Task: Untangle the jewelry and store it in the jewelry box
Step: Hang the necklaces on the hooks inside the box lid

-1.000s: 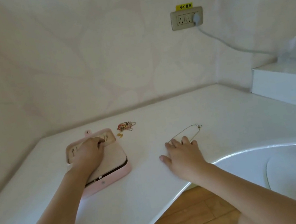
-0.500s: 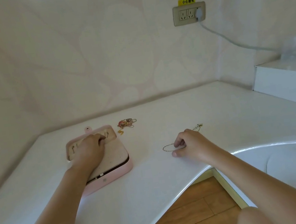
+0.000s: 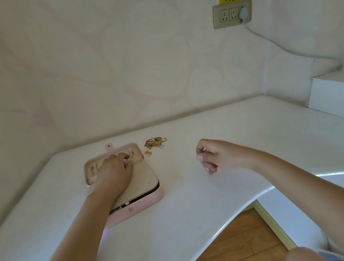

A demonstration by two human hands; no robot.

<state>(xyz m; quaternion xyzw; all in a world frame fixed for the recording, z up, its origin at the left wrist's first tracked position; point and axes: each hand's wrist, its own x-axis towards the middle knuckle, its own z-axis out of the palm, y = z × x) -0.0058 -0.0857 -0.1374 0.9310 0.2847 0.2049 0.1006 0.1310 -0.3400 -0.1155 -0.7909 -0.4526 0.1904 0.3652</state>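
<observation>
A pink jewelry box (image 3: 145,198) lies open on the white table (image 3: 199,193), left of centre, its beige tray with small compartments showing. My left hand (image 3: 114,171) rests flat on the tray, fingertips reaching into the far compartments. My right hand (image 3: 215,155) hovers just above the table to the right of the box, fingers curled into a fist around the thin gold chain, which is almost wholly hidden inside it. A small tangle of colourful jewelry (image 3: 156,143) lies behind the box's right corner, with a tiny yellow piece (image 3: 148,154) beside it.
A wall socket (image 3: 232,14) holds a plug, and its grey cable (image 3: 277,46) runs down to the right. A raised white ledge (image 3: 341,99) borders the table at far right. The table's front edge (image 3: 236,212) curves inward above a wooden floor (image 3: 230,249).
My right hand went from lying flat beside the spread chain to gathering it up and lifting it leftward in a fist. The chain no longer lies on the table. My left hand stayed on the box.
</observation>
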